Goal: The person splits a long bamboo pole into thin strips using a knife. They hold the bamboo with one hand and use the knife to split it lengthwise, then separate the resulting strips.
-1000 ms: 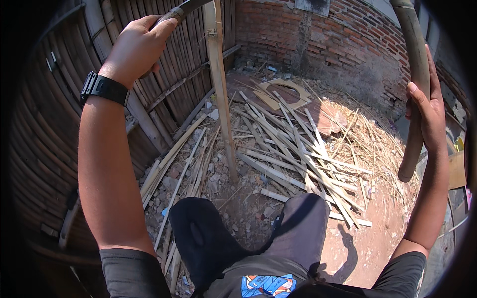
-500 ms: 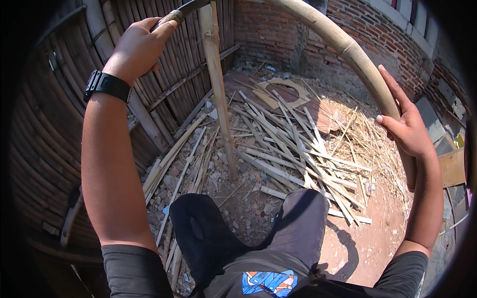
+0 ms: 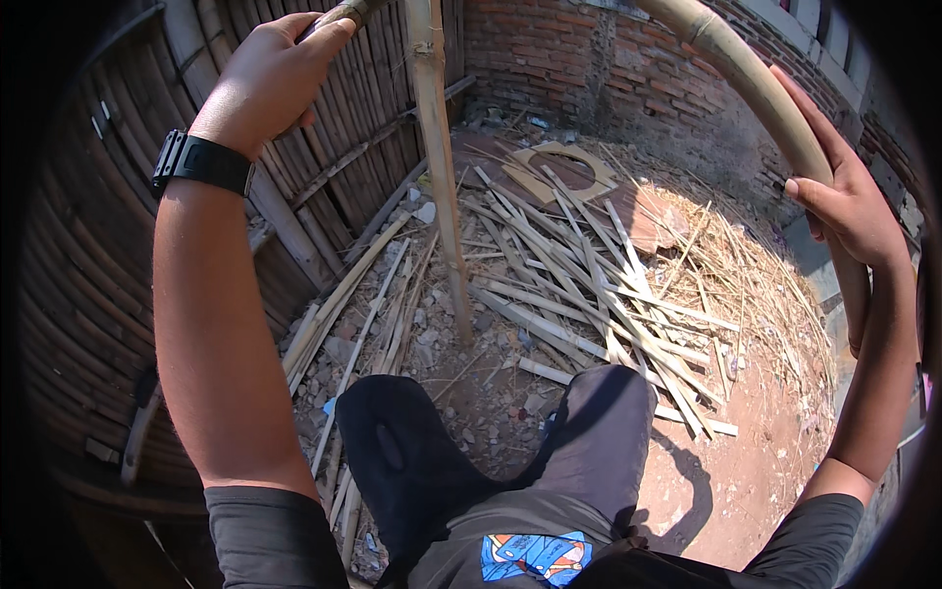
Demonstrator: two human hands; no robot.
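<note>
My left hand (image 3: pixel 270 79), a black watch (image 3: pixel 203 162) on its wrist, is raised at the upper left. Its fingers are wrapped round the handle of a knife (image 3: pixel 351 12), whose blade runs out of view at the top edge. On the other side, my right hand (image 3: pixel 854 211) holds a thick bamboo pole (image 3: pixel 751 83), thumb on the near side and fingers along the far side. The pole appears curved and leaves the picture at the top. Between my hands stands an upright split bamboo post (image 3: pixel 442 147), its top cut off by the frame.
Split bamboo strips (image 3: pixel 589 285) lie heaped on the rubble ground ahead, with more strips (image 3: pixel 339 304) at left. Behind them is a board with a round hole (image 3: pixel 535 187). A bamboo wall (image 3: pixel 108 255) closes the left side, a brick wall (image 3: pixel 530 59) the back.
My right hand and the bamboo pole have shifted right and slightly up. The left hand has risen a little, and the knife's dark blade has passed out of view.
</note>
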